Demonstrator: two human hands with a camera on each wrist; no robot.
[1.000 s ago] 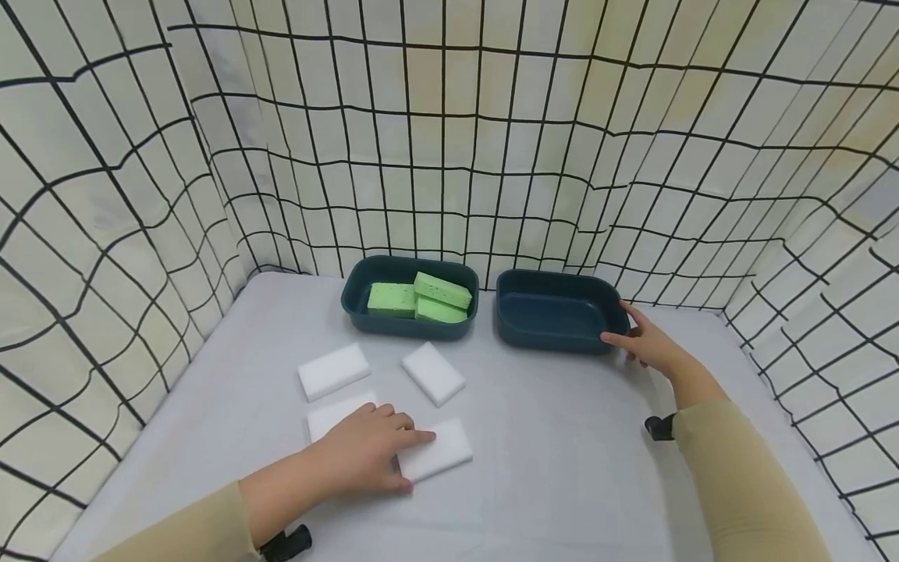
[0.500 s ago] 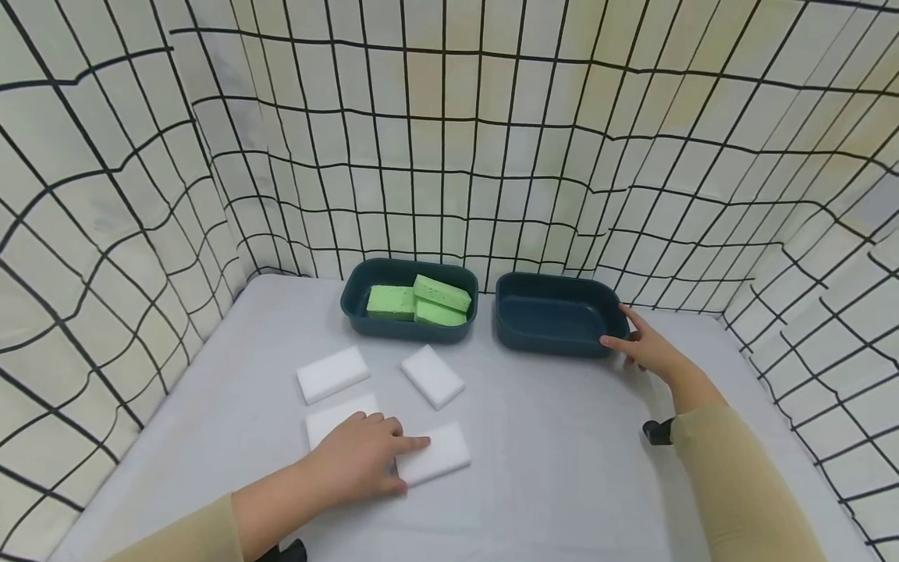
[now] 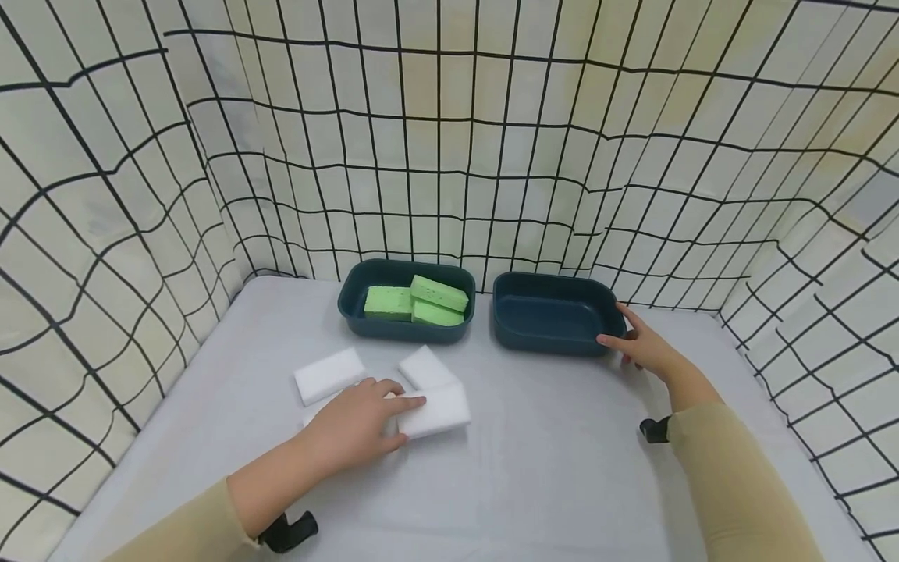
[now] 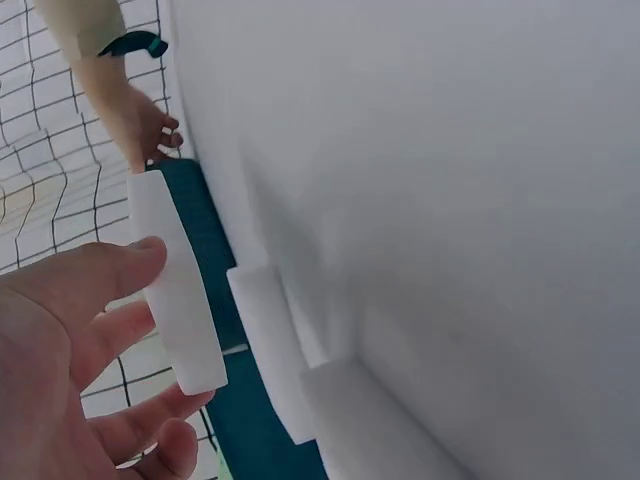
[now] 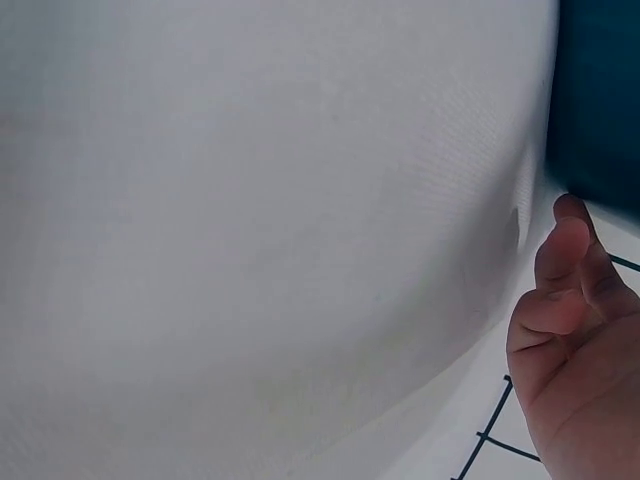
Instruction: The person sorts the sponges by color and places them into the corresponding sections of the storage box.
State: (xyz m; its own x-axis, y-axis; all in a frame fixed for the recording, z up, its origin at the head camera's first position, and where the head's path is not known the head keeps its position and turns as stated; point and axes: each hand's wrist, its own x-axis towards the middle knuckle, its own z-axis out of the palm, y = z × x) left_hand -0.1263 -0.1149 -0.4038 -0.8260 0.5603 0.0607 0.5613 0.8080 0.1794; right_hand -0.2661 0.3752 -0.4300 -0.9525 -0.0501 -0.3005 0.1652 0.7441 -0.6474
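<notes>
My left hand [image 3: 354, 425] pinches a white melamine sponge [image 3: 435, 410] by its left end, thumb on one face and fingers on the other. In the left wrist view the held sponge [image 4: 178, 285] is off the table, seen nearly edge-on. Behind it lies another white sponge [image 3: 424, 365], partly covered in the head view. A further white sponge [image 3: 328, 376] lies to the left, and one more is mostly hidden under my left hand. My right hand [image 3: 649, 347] grips the right end of a dark teal bin [image 3: 551, 343], thumb against its front corner; no contents show inside.
A second dark teal bin [image 3: 403, 332] stands left of the first, with green sponges [image 3: 389, 303] inside, one leaning on another. Black wire grid [image 3: 442, 164] backed by pale cloth encloses the back and sides. White cloth [image 3: 534, 468] covers the table.
My left hand has picked up the white sponge from the table and moved it slightly away from me, over the one behind. My right hand stays at the bin's end.
</notes>
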